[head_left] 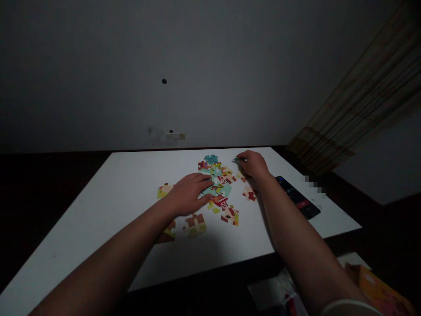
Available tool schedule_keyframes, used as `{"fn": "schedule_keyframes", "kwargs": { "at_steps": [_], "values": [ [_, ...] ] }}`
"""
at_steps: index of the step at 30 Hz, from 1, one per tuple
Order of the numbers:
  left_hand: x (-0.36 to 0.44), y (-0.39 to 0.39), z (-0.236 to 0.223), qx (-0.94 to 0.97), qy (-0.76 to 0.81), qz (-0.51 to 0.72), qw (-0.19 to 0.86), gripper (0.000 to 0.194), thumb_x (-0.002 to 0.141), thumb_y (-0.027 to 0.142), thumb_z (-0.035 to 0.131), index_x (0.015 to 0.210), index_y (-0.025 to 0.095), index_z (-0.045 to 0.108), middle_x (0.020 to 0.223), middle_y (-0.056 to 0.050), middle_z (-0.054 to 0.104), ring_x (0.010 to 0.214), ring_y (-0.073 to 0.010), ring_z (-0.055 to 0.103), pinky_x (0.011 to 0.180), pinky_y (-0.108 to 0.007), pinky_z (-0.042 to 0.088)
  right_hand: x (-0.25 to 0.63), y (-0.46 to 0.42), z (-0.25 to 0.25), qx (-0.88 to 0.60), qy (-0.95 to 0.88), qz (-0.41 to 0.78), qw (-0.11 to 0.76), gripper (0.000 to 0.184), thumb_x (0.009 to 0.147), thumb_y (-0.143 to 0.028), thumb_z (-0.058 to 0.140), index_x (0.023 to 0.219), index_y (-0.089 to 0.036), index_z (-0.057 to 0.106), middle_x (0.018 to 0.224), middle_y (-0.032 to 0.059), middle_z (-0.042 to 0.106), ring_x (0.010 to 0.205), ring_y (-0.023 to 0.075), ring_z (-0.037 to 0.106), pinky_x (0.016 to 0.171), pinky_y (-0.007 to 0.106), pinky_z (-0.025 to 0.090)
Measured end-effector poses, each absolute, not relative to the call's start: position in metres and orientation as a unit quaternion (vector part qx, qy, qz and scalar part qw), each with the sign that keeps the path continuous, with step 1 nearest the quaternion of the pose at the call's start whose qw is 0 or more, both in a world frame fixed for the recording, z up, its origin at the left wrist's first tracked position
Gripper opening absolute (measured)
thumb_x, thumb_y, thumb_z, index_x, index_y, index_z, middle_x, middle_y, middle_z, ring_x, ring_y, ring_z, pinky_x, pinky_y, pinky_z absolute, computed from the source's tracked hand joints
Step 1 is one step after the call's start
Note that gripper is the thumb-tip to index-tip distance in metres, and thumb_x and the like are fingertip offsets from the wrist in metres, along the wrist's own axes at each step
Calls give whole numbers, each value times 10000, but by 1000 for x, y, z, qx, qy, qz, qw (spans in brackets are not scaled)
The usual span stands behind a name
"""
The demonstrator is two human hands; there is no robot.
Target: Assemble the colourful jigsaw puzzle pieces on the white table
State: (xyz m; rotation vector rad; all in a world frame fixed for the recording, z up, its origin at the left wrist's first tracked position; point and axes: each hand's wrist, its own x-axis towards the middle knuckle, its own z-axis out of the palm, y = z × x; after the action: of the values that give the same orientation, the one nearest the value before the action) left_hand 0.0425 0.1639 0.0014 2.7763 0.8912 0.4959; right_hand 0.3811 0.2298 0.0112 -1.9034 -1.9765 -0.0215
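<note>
Several colourful jigsaw pieces lie scattered and partly joined on a white table. My left hand lies flat, fingers stretched out, resting on pieces at the middle of the cluster. Farther back, my right hand is pinched on a small puzzle piece at the far right edge of the cluster. Loose pieces sit near my left forearm, among them one with a brown and yellow picture.
A dark phone with a lit screen lies on the table to the right of my right wrist. An orange box and white paper sit on the floor at the lower right. A curtain hangs at the right; a wall stands behind.
</note>
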Motion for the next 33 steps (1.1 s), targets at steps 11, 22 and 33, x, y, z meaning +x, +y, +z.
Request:
{"fn": "schedule_keyframes", "kwargs": {
  "at_steps": [11, 22, 33],
  "values": [
    [47, 154, 9, 940, 278, 168, 102, 477, 1125, 456, 588, 1502, 195, 720, 1609, -141, 671, 1494, -356, 616, 1311, -545, 464, 306, 248, 30, -591, -791, 49, 151, 435, 1088, -230, 595, 1482, -217, 779, 1531, 116, 755, 1422, 296, 703, 1216, 392, 517],
    [40, 155, 10, 930, 298, 192, 97, 433, 1087, 408, 638, 1453, 205, 750, 1560, -128, 703, 1449, -338, 648, 1285, -513, 497, 295, 277, -2, -596, -791, 41, 134, 459, 1020, -120, 671, 1466, -182, 761, 1438, 167, 794, 1358, 312, 734, 1167, 401, 541],
    [37, 162, 7, 931, 297, 196, 86, 369, 1074, 378, 649, 1398, 227, 742, 1544, -115, 712, 1447, -307, 648, 1281, -489, 503, 342, 263, 13, -759, -631, 33, 160, 397, 1145, -352, 511, 1363, -161, 783, 1346, 228, 793, 1253, 358, 729, 1001, 417, 549]
  ]
}}
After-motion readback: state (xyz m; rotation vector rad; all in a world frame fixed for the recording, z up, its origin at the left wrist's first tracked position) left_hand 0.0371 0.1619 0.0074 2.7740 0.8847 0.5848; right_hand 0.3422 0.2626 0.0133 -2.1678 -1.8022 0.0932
